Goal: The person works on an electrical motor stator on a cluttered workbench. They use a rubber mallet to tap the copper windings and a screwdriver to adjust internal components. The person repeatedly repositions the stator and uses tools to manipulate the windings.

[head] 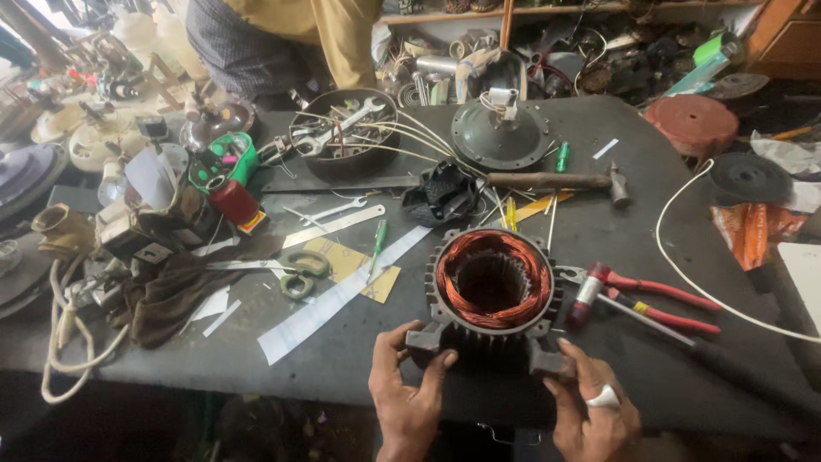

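Cluttered dark workbench (256, 359), motor stator (492, 287) at its near edge, bore axis tilted up toward the camera, copper windings (453, 282) showing, left hand (410, 398) and right hand (590, 411) gripping its lower feet, red-handled pliers (650, 299) just beside.

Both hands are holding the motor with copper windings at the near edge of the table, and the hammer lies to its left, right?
Not quite. In the head view both hands, left and right, hold the motor at the table's near edge, but the hammer lies beyond it, toward the far side, not to its left.
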